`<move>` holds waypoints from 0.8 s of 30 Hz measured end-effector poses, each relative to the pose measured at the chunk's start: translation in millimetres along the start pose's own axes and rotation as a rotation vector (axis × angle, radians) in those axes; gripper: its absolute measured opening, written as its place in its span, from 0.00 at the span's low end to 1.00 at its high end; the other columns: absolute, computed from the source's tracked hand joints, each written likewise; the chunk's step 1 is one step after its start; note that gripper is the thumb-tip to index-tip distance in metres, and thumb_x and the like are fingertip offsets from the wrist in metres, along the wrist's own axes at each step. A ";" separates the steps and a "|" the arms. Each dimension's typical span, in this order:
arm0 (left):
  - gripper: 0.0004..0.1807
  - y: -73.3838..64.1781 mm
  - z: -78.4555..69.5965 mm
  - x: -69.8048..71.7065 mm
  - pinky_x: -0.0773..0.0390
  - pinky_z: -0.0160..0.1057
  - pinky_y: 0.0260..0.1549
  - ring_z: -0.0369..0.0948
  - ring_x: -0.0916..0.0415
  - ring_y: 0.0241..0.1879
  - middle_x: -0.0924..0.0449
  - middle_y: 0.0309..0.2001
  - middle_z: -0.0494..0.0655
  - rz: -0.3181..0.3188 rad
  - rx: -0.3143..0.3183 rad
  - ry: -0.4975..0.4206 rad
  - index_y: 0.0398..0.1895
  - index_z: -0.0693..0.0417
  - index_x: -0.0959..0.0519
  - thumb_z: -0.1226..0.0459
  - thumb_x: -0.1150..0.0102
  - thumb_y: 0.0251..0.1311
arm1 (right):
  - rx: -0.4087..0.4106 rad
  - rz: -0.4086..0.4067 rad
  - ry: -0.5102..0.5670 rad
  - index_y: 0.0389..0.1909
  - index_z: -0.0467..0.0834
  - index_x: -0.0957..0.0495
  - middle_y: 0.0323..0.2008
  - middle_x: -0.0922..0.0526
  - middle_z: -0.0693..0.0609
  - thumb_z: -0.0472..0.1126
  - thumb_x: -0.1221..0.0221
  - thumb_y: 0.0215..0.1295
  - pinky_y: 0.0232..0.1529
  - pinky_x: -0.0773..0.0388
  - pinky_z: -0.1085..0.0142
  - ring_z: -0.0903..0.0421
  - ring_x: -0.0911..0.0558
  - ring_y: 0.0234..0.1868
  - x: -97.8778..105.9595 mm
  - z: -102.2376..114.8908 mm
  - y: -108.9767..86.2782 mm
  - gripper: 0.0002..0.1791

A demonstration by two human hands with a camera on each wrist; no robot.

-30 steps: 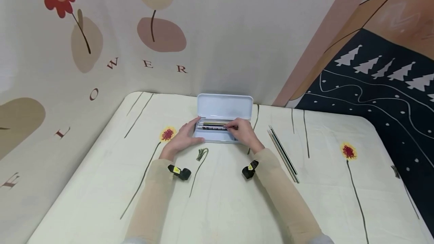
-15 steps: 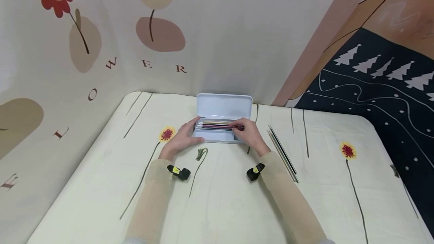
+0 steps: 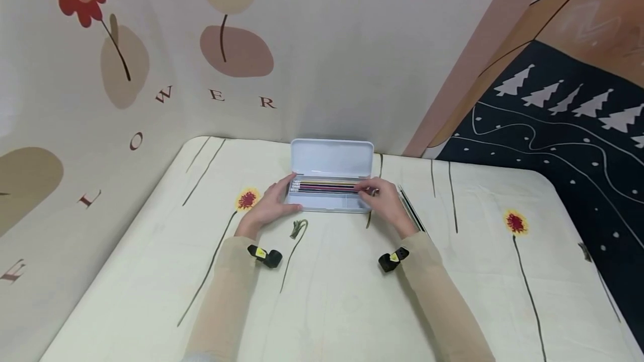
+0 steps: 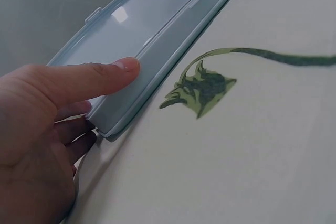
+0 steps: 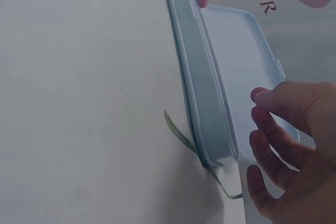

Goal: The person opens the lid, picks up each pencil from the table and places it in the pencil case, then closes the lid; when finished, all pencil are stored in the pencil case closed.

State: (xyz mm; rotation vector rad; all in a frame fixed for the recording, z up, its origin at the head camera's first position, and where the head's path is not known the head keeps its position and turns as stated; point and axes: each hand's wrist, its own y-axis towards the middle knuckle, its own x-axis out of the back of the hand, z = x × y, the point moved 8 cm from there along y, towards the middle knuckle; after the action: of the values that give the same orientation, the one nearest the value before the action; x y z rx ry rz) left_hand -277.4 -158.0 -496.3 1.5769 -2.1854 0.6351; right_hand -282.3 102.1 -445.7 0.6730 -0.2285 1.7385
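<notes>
A pale blue pencil case lies on the table with its lid raised at the back. Several pencils lie side by side in its long rear compartment. My left hand grips the case's left end; the left wrist view shows the thumb on the front wall and fingers curled round the corner. Over the right end hovers my right hand, fingers loosely bent. In the right wrist view nothing shows between thumb and fingertips. The pencils are hidden by the case wall in both wrist views.
More pencils lie on the table to the right of the case, partly covered by the right forearm. A cloth with printed flowers covers the table. A printed wall hanging rises just behind the case.
My right hand has slid rightward along the pencils to the case's right end, uncovering more of them. The left hand keeps its place on the case.
</notes>
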 end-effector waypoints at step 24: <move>0.51 0.8 -0.9 -1.6 0.56 0.59 0.68 0.58 0.57 0.72 0.52 0.74 0.58 0.004 -0.022 -0.008 0.76 0.55 0.51 0.61 0.31 0.52 | -0.092 -0.094 -0.061 0.42 0.35 0.16 0.40 0.18 0.42 0.31 0.40 0.63 0.45 0.27 0.55 0.49 0.23 0.39 60.7 -19.8 -41.9 0.09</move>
State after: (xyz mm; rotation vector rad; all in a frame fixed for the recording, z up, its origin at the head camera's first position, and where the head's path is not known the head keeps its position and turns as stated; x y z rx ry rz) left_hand -277.7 -156.1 -496.5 1.5669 -2.1942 0.6044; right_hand -257.5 173.7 -436.7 0.6597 -0.3120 1.6090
